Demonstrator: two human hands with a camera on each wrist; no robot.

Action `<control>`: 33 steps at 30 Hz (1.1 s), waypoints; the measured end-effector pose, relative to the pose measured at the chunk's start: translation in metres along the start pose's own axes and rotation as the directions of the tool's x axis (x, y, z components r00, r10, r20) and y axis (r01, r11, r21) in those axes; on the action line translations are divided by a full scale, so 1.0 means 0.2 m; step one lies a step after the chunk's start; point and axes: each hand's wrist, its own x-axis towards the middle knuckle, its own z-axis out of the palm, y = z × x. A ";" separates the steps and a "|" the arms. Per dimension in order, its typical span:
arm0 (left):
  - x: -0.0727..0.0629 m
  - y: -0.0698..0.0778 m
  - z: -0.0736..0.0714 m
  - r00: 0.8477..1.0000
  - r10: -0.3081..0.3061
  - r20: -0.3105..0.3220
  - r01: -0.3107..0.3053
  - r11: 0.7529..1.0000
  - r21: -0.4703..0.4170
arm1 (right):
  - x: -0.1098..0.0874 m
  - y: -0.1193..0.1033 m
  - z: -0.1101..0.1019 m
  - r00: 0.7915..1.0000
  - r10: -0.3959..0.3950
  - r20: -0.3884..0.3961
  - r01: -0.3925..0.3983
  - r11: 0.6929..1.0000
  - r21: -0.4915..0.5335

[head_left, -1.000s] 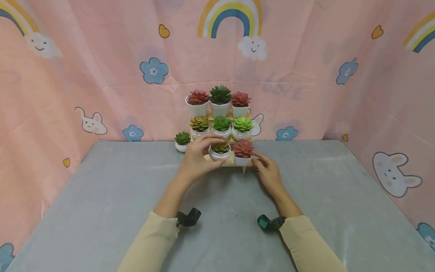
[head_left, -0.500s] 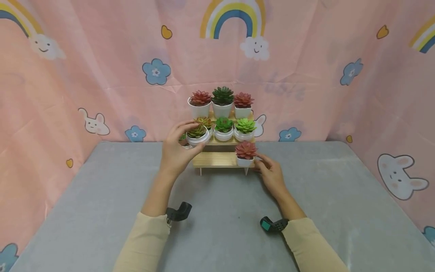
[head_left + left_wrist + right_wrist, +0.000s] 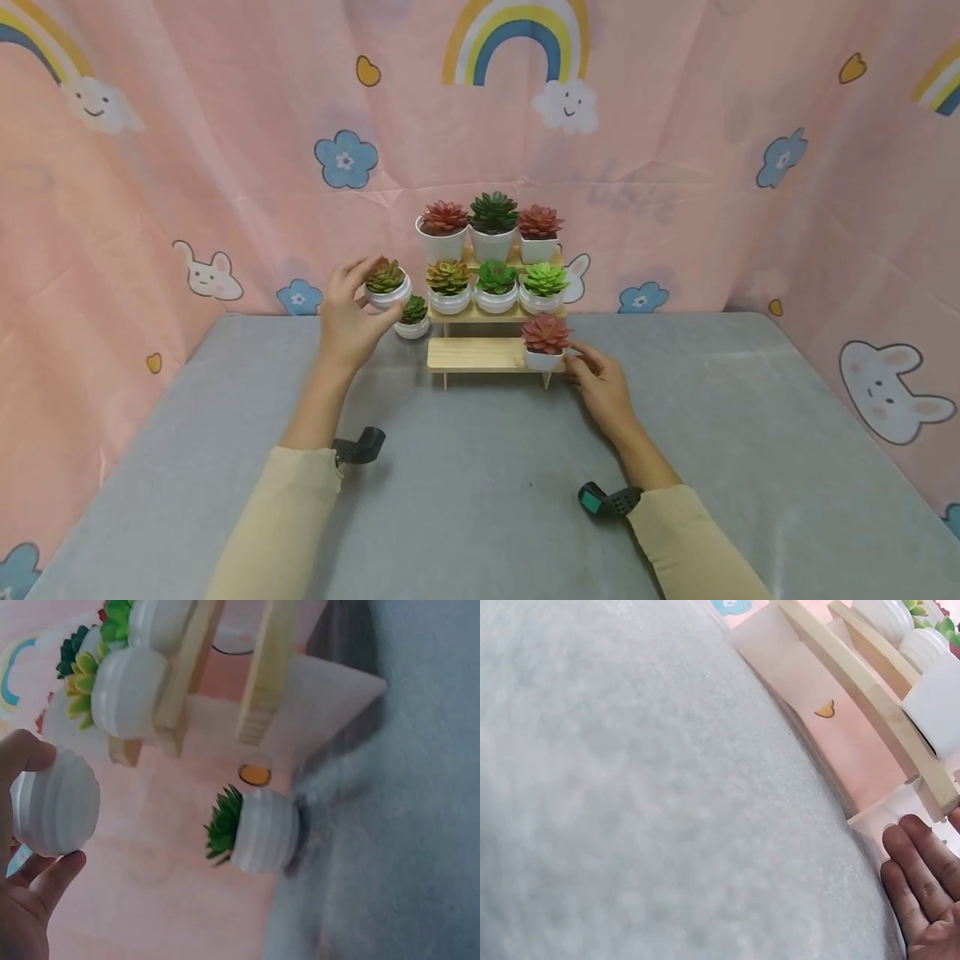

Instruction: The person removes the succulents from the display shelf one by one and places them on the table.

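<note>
In the head view my left hand (image 3: 347,321) holds a small potted succulent (image 3: 387,283) with reddish-green leaves, thumb and fingers around its ribbed white pot. It is lifted left of the tiered wooden stand (image 3: 472,356). Below it, a green succulent (image 3: 412,317) in a similar pot stands on the table; the left wrist view shows this pot apart from the held pot (image 3: 56,802). My right hand (image 3: 602,387) touches the right end of the bottom shelf, beside a pink succulent (image 3: 545,335) in a square pot. In the right wrist view its fingers (image 3: 922,862) look fairly straight against the stand's clear side.
The middle shelf carries a yellow-orange succulent (image 3: 448,279), a green one (image 3: 497,279) and a lime one (image 3: 543,281). On the top shelf are two red succulents (image 3: 444,221) and a dark green one (image 3: 493,217). A pink printed curtain (image 3: 262,183) hangs behind the grey table (image 3: 480,492).
My left hand has lifted the reddish-green succulent off the bottom shelf and carried it left, past the stand's edge. My right hand has stayed at the shelf's right end.
</note>
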 end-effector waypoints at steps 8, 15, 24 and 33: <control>0.03 -0.14 0.01 0.999 -0.047 0.025 0.046 0.998 0.035 | -0.01 -0.01 -0.01 1.000 0.009 0.002 -0.009 1.000 0.018; 0.04 -0.25 0.03 0.982 -0.188 0.002 0.188 0.981 -0.045 | -0.01 -0.01 -0.01 1.000 0.019 0.006 -0.019 0.999 0.029; 0.04 -0.36 0.04 0.959 -0.282 0.020 0.282 0.959 0.015 | -0.01 -0.02 -0.01 1.000 0.012 0.008 -0.012 1.000 0.009; 0.03 -0.45 0.06 0.932 -0.362 0.027 0.361 0.932 0.015 | 0.00 0.00 0.00 1.000 0.006 -0.011 -0.006 1.000 -0.003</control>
